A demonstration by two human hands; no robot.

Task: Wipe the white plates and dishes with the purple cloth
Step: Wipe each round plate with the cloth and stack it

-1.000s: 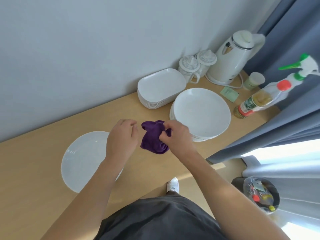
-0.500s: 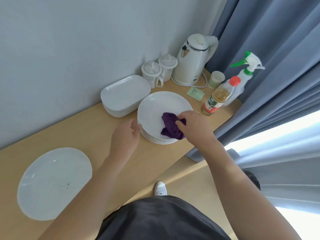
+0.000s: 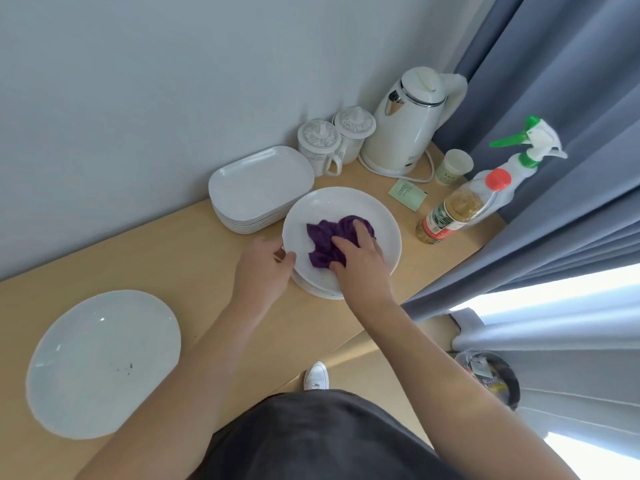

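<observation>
One shallow round white plate [image 3: 104, 363] lies alone at the near left of the pale wooden table [image 3: 180, 258], a few dark specks showing on its near side. A second ago it sat just under the person's arms; the view has since swung right, away from it.

The left hand [image 3: 265, 268], which a second ago helped bunch the cloth in the air, has let go of it. It now holds the near-left rim of the stack of round white plates [image 3: 346, 202], thumb on the edge and fingers curled against it. Just beyond, against the wall, the stack of rectangular white dishes [image 3: 259, 188] looks untouched.

The crumpled purple cloth [image 3: 325, 237] was held between both hands over bare table a second ago and was carried onto the stack half a second ago. It now lies spread on the top plate, left of centre. The right hand [image 3: 360, 258] presses it down with fingers laid nearly straight over it, no longer pinching a wad.

I judge that the wiping stroke on this top plate is only beginning, with one hand steadying the stack while the other rubs. Most of the task is probably still ahead: the plates beneath, the rectangular dishes and perhaps the specked plate on the left.
</observation>
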